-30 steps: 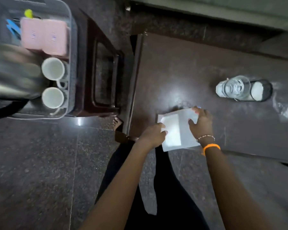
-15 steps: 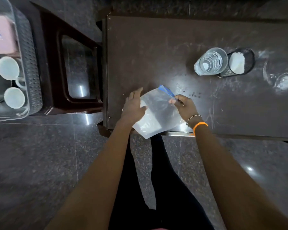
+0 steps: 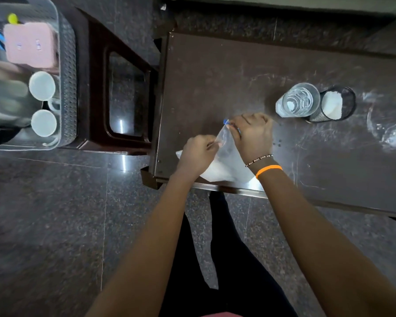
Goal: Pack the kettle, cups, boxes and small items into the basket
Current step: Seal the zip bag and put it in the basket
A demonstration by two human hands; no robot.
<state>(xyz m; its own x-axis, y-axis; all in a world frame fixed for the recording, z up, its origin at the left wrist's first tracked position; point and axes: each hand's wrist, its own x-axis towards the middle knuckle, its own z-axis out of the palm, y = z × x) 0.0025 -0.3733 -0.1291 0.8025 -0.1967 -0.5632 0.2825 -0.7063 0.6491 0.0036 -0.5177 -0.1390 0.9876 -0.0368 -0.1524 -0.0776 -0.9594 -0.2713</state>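
The dark table (image 3: 238, 72) carries a clear plastic bag (image 3: 224, 165) at its near edge. To the left, on a dark stool (image 3: 94, 88), the grey basket (image 3: 69, 83) already contains the steel kettle (image 3: 2, 97), a pink box (image 3: 30, 44) and two white cups (image 3: 42, 104). The left hand (image 3: 198, 156) and the right hand (image 3: 252, 136) both pinch the bag's top with curled fingers. A glass (image 3: 297, 102) stands just beside a mesh holder (image 3: 336, 104).

Kettle (image 3: 2, 97) blurred, cut by left edge
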